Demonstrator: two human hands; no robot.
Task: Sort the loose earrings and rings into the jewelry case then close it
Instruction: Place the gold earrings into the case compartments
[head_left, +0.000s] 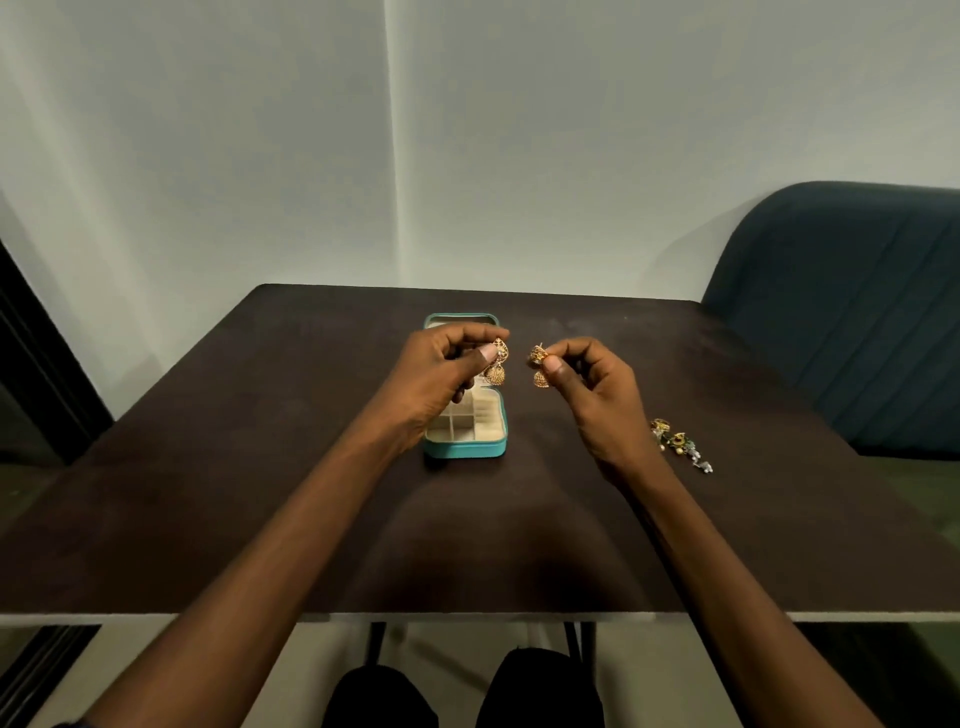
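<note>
**Two gold earrings held over the table, one of them clear of the case**

Two gold jhumka earrings are up in the air at once. The left hand pinches one gold earring between thumb and forefinger, above the open teal jewelry case. The right hand pinches the second gold earring the same way, its other fingers curled; this one hangs at 3 o'clock of the case, over bare wood.

My judgement: the right earring is the weaker point. A slip there would drop it onto the tabletop, not into a compartment, and its bell could roll. The thin post near the thumb could also bend under a hard pinch. The left forearm crosses the case's 9 o'clock side, so a careless lowering may nudge the case itself.

More loose earrings lie in a small heap at 3 o'clock of the right wrist, still unsorted.

Underneath is a dark brown table with a pale front edge. Plain white walls meet in a corner at 12 o'clock, and a dark teal chair stands at 2 o'clock
</note>
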